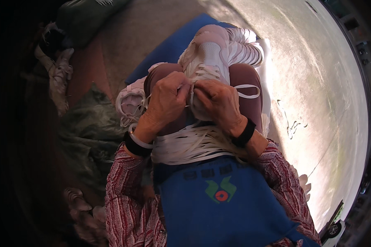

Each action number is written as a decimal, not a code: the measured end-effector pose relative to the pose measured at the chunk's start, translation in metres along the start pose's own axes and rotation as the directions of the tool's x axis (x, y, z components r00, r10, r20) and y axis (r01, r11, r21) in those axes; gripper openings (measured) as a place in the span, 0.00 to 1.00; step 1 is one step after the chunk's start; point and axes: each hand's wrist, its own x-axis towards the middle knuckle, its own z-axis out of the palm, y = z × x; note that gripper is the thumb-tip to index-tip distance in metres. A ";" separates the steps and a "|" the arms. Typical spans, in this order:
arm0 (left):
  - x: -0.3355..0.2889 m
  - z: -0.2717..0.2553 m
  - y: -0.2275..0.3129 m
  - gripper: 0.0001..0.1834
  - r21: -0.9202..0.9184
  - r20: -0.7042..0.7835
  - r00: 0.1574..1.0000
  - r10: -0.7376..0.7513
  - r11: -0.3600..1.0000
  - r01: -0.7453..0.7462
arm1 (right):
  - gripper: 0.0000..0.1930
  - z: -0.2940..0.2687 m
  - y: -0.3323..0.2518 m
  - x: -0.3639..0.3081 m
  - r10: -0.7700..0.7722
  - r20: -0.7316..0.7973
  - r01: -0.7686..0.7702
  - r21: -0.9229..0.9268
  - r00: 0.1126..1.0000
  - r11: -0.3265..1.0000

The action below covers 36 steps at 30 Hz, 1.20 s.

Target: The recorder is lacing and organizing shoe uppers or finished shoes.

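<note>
A white and pale pink sneaker (210, 51) rests between my knees, its toe pointing away from me. White lace crosses its upper rows of eyelets. Close over the shoe's opening, my left hand (169, 96) is closed with thumb and fingers pinched on the white shoelace (250, 86). Facing it, my right hand (219, 99) is also closed, its bent fingers gripping the same lace near the eyelets. One loop of lace hangs out to the right of my right hand. Both sets of fingertips partly hide the lace and the shoe's collar.
A thick bundle of white laces (189, 144) lies across my lap on a blue apron (218, 197). Another pale sneaker (131, 103) sits by my left knee. More shoes (245, 47) are stacked beyond, and others (61, 74) lie far left. A loose lace (292, 127) is on the right-hand floor.
</note>
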 end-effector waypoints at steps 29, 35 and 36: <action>-0.019 0.006 0.011 0.06 -0.190 -0.020 0.960 -0.280 0.943 0.272 | 0.03 -0.013 -0.001 -0.001 -0.227 0.115 0.244 -0.162 0.967 0.956; -0.025 0.006 0.016 0.10 -0.164 -0.030 0.959 -0.282 0.948 0.273 | 0.04 -0.045 0.003 -0.003 -0.047 0.230 0.062 -0.060 0.972 0.996; -0.023 0.005 0.019 0.10 -0.195 -0.024 0.947 -0.319 0.931 0.309 | 0.05 -0.038 0.006 -0.006 -0.041 0.259 0.063 -0.080 0.965 0.995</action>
